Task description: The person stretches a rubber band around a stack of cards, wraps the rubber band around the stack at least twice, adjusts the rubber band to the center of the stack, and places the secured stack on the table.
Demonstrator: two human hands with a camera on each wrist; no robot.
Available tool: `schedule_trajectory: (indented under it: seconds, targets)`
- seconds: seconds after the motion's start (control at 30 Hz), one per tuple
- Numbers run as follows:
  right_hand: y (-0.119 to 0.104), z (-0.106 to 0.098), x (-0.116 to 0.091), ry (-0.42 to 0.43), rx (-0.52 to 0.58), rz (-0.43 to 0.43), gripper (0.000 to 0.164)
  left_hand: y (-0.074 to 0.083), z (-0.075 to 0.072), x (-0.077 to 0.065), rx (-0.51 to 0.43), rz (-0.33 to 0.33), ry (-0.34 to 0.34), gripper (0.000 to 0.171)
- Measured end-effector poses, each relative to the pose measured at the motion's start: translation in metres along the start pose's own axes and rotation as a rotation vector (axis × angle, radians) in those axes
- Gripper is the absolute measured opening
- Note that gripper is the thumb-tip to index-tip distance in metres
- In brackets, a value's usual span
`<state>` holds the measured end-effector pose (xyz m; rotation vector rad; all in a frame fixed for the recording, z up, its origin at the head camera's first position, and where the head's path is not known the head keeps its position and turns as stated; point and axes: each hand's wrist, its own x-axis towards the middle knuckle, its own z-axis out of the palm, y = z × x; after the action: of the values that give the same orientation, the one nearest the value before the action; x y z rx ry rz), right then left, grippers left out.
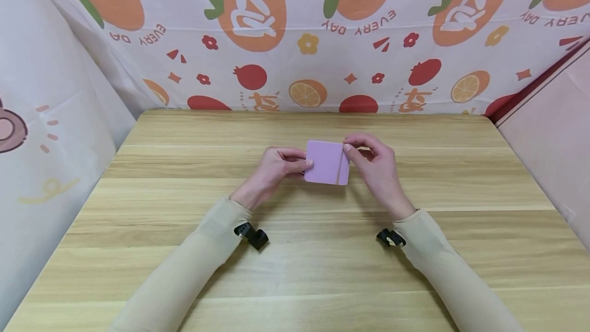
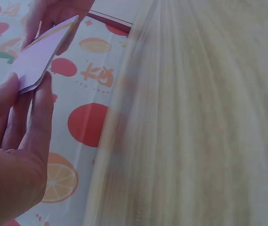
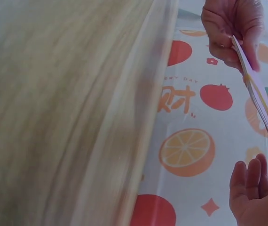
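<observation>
A small lilac notebook [image 1: 323, 162] with a tan elastic band down its right side is held up above the table, cover toward the head camera. My left hand [image 1: 275, 170] grips its left edge, thumb on the cover and fingers behind. At the upper right corner, my right hand [image 1: 374, 163] pinches the notebook between thumb and forefinger. In the left wrist view the notebook [image 2: 39, 60] is tilted, with the left thumb on one face and fingertips under the other. The right wrist view shows its thin page edge [image 3: 256, 96], with the covers closed together.
The wooden table [image 1: 295, 270] spreads under both arms. Behind its far edge hangs a white cloth [image 1: 276, 70] printed with fruit, and another pale cloth [image 1: 60, 91] hangs on the left. Each sleeve cuff carries a black wrist camera [image 1: 252, 235].
</observation>
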<state>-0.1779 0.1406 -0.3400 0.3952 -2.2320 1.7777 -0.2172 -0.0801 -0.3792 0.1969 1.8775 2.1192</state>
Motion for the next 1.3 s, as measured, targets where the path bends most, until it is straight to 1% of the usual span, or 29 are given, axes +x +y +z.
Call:
schedule_trajectory:
  seconds: [0.17, 0.23, 0.43, 0.57, 0.67, 0.73, 1.0, 1.17, 1.3]
  targets:
    - [0.004, -0.002, 0.002, 0.000, 0.035, 0.033, 0.017, 0.001, 0.004, 0.000, -0.019, 0.026, 0.024, 0.016]
    - [0.005, -0.003, 0.003, 0.003, 0.044, 0.046, 0.017, 0.003, 0.006, -0.001, -0.028, 0.037, 0.031, 0.015]
    - [0.008, -0.003, 0.005, 0.013, 0.065, 0.062, 0.017, 0.007, 0.010, -0.005, -0.046, 0.043, 0.023, 0.023]
    - [0.022, -0.006, 0.008, 0.007, 0.093, 0.096, 0.019, 0.008, 0.010, -0.007, -0.049, 0.049, 0.009, 0.027]
    - [0.035, -0.008, 0.010, -0.003, 0.114, 0.121, 0.024, 0.008, 0.010, -0.007, -0.047, 0.061, -0.004, 0.026]
    - [0.038, -0.009, 0.010, -0.011, 0.124, 0.130, 0.027, 0.008, 0.010, -0.008, -0.043, 0.062, -0.008, 0.024]
    - [0.040, -0.009, 0.011, -0.068, 0.124, 0.213, 0.034, 0.007, 0.017, -0.010, 0.025, 0.066, -0.011, 0.023]
    - [0.041, -0.008, 0.010, -0.078, 0.116, 0.217, 0.033, 0.005, 0.018, -0.009, 0.003, 0.060, 0.003, 0.023]
    - [0.042, -0.008, 0.008, -0.089, 0.141, 0.208, 0.037, 0.005, 0.016, -0.007, -0.011, 0.053, 0.028, 0.024]
